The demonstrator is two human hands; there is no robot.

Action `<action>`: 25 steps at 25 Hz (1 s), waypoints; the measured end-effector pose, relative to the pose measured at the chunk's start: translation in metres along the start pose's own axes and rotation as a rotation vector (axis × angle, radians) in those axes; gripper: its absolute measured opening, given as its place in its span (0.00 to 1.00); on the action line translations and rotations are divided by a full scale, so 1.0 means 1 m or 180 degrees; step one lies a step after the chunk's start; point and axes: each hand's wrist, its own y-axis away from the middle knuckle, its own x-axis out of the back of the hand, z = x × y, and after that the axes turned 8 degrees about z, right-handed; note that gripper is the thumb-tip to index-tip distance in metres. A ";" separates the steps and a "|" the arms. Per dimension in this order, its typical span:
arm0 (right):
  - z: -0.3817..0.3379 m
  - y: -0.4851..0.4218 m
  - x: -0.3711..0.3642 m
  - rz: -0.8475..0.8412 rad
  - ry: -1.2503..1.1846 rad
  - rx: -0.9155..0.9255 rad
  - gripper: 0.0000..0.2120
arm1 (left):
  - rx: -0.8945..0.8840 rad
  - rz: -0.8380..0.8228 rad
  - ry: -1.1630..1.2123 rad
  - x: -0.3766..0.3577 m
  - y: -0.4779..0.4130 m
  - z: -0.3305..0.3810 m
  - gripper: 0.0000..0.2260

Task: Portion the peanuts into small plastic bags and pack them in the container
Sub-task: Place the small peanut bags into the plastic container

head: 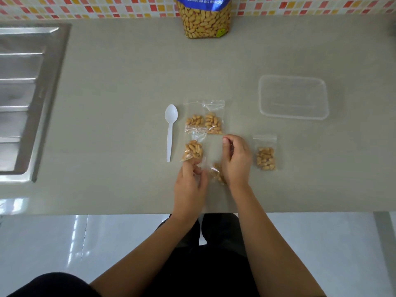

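Observation:
A small clear bag of peanuts [216,173] lies between my hands near the counter's front edge. My left hand [189,185] pinches its left side and my right hand [235,159] grips its top right. Two filled bags [194,121] [213,123] lie side by side beyond my hands, and a third [192,150] sits just below them, touching my left fingertips. Another filled bag [265,157] lies to the right of my right hand. The clear plastic container [293,96] stands open and bare at the right. A big peanut package [206,18] stands at the back.
A white plastic spoon [170,131] lies left of the bags, bowl pointing away. A steel sink drainboard [25,99] fills the counter's left end. The grey counter's front edge [128,213] runs just below my wrists. A tiled wall [85,7] backs the counter.

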 end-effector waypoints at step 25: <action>-0.042 -0.020 0.052 -0.0197 -0.1606 -0.1240 0.09 | -0.1785 -0.1311 -0.0777 0.008 -0.093 0.089 0.05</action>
